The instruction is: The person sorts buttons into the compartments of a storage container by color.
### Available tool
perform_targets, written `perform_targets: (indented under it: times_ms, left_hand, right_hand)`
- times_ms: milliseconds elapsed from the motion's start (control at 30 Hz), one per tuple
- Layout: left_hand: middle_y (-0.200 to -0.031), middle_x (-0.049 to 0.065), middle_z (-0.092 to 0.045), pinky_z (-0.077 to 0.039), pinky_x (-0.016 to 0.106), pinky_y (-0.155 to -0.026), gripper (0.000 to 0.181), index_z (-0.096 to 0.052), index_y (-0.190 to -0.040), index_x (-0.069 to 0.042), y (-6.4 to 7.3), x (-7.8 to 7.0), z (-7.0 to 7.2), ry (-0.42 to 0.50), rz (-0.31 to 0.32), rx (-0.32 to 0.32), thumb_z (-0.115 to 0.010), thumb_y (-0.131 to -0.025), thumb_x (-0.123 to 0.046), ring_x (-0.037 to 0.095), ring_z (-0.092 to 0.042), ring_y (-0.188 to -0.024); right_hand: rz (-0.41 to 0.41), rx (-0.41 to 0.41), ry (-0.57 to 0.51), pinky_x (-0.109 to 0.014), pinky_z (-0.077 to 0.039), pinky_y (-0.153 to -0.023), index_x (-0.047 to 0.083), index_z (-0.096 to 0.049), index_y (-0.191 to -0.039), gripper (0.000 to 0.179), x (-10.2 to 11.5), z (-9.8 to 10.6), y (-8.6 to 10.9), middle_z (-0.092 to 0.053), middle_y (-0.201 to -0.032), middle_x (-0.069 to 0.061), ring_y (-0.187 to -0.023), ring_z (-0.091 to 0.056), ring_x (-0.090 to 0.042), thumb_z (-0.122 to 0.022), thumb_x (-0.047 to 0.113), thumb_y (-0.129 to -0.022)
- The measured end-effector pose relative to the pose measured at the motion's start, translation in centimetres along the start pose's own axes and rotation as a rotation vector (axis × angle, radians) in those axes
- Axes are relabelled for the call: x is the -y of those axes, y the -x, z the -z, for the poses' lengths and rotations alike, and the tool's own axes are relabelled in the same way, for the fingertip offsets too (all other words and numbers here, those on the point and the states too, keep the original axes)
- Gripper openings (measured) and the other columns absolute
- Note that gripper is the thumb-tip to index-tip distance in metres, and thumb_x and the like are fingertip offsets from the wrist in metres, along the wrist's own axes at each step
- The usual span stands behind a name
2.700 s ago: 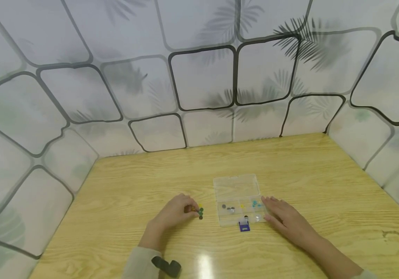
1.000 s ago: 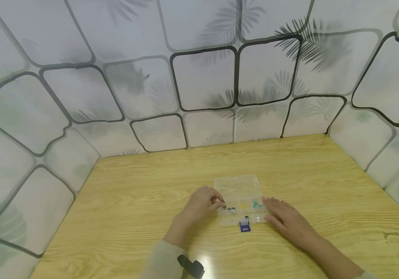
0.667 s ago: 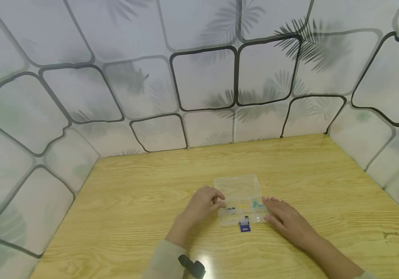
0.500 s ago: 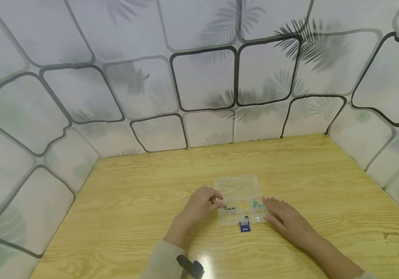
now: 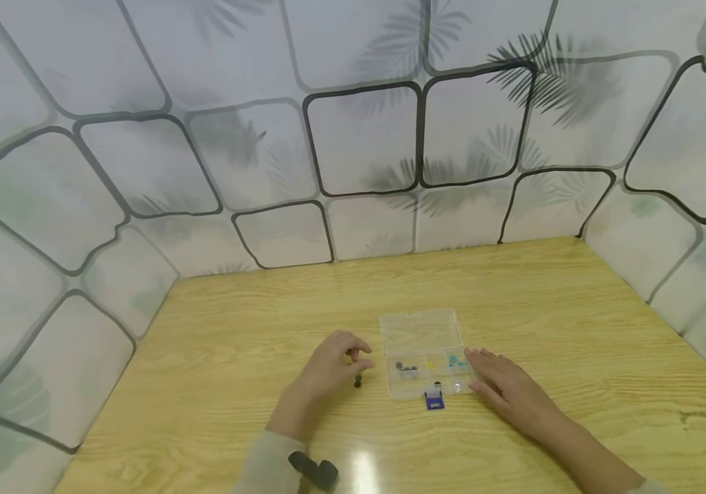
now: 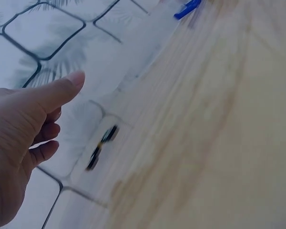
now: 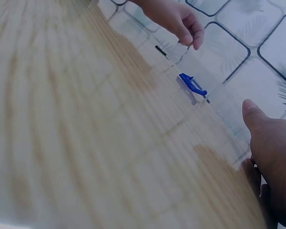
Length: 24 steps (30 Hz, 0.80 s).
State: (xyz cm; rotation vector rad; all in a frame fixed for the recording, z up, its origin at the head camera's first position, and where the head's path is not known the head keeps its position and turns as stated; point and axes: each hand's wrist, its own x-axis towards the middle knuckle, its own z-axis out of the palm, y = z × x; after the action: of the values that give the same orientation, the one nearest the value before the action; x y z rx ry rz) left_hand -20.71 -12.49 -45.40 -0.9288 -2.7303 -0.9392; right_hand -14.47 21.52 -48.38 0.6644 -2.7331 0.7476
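Note:
A clear plastic compartment box [image 5: 394, 387] lies on the table with its transparent lid [image 5: 420, 331] folded back. In its compartments are small dark pieces [image 5: 399, 366], yellow bits [image 5: 431, 366] and light-blue pieces [image 5: 453, 360]. A blue latch [image 5: 434, 400] juts from the front edge. My left hand [image 5: 328, 365] hovers left of the box, thumb and forefinger apart with nothing between them. Just below its fingertips stand small dark round pieces [image 5: 358, 381], seen blurred in the left wrist view. My right hand [image 5: 507, 391] lies with extended fingers against the box's right side.
The wooden table [image 5: 254, 309] stretches around the box and both hands. A patterned wall covering [image 5: 365, 137] encloses its back and sides. A dark strap with a device [image 5: 313, 471] sits on the left sleeve.
My left hand went from the small pieces to the box's left compartment, its fingers parted there, and it has moved back left. The right hand has stayed beside the box.

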Motion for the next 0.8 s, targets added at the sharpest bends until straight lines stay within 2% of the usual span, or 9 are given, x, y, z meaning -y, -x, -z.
perform_targets:
  times_ms: [200, 433, 600, 800]
  left_hand:
    - [-0.08, -0.013, -0.049, -0.047, 0.028, -0.081, 0.015, -0.067, -0.098, -0.016, 0.9, 1.3, 1.4, 0.116, 0.047, 0.048, -0.071, -0.086, -0.023, 0.008, -0.049, -0.088]
    - [-0.087, -0.01, -0.054, -0.046, 0.03, -0.082, 0.015, -0.067, -0.098, -0.015, 1.6, 2.6, 2.8, 0.194, 0.146, 0.068, -0.071, -0.085, -0.023, 0.011, -0.05, -0.089]
    - [-0.088, -0.007, -0.055, -0.046, 0.029, -0.081, 0.016, -0.068, -0.098, -0.018, 2.1, 3.6, 3.2, 0.214, 0.2, 0.071, -0.073, -0.083, -0.022, 0.012, -0.05, -0.087]
    - [-0.09, -0.007, -0.055, -0.044, 0.028, -0.081, 0.017, -0.068, -0.098, -0.022, 2.4, 4.5, 2.6, 0.208, 0.216, 0.111, -0.074, -0.082, -0.026, 0.011, -0.049, -0.087]
  right_hand:
    - [-0.01, 0.012, 0.001, -0.051, -0.029, -0.106, 0.011, -0.044, -0.141, 0.05, -0.1, 0.0, 0.0, -0.047, -0.141, -0.011, -0.129, -0.044, -0.035, -0.055, 0.03, -0.096]
    - [0.012, -0.013, 0.008, -0.039, -0.025, -0.111, 0.01, -0.044, -0.14, 0.049, -0.2, -0.1, -0.1, -0.048, -0.14, -0.012, -0.128, -0.045, -0.035, -0.056, 0.028, -0.096]
    - [0.025, -0.017, 0.001, -0.032, -0.021, -0.113, 0.009, -0.044, -0.14, 0.049, 0.0, 0.0, -0.1, -0.049, -0.139, -0.013, -0.127, -0.045, -0.036, -0.055, 0.028, -0.096]
    - [0.024, -0.004, -0.004, -0.051, -0.03, -0.105, 0.008, -0.044, -0.14, 0.049, 0.0, 0.1, -0.1, -0.049, -0.139, -0.014, -0.127, -0.045, -0.037, -0.055, 0.026, -0.096]
